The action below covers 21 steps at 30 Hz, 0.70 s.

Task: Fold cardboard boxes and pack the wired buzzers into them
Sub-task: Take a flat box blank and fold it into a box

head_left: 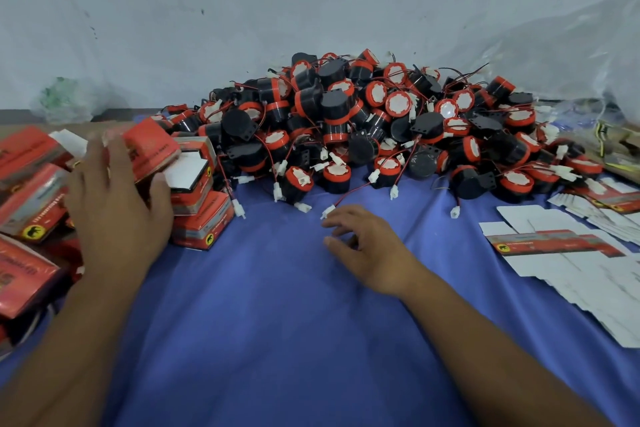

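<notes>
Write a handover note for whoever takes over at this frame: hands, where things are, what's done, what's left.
Left hand: lies on a red box atop the folded boxes at left; blur hides whether it grips.
Right hand: empty, fingers loosely curled, over the blue cloth just short of the buzzer pile.
Flat box blanks: spread at right.
Done: several boxes folded and stacked at left; contents unseen.
Left: a large heap of loose buzzers to pack, many blanks to fold.
</notes>
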### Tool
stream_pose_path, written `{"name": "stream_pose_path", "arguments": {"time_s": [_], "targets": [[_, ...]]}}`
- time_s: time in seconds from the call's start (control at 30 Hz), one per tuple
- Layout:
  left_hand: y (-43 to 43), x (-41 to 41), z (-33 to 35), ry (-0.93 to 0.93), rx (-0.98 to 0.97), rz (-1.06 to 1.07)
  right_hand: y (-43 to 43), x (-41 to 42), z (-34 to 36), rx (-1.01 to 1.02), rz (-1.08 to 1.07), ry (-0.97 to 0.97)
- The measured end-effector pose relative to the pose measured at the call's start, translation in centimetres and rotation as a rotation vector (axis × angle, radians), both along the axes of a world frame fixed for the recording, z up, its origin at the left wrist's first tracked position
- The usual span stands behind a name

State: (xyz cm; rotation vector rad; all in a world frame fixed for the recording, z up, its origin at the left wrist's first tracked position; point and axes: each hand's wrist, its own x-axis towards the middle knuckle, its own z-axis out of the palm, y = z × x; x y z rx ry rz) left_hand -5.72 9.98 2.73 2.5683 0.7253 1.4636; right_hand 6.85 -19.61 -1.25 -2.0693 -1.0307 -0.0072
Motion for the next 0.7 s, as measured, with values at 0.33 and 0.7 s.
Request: {"name": "stream_pose_path", "arguments": {"time_s": [0.33, 0.7], "targets": [[-4.2, 0.1, 0.4, -0.087, 0.278, -0.218, -13.0, 6.1, 4.1, -0.658, -1.04, 0.223], [-6.7, 0.4, -1.0, 0.229, 0.092, -0.683, -14.4, 6.1, 5.4, -1.024, -0.79, 0.194]]}}
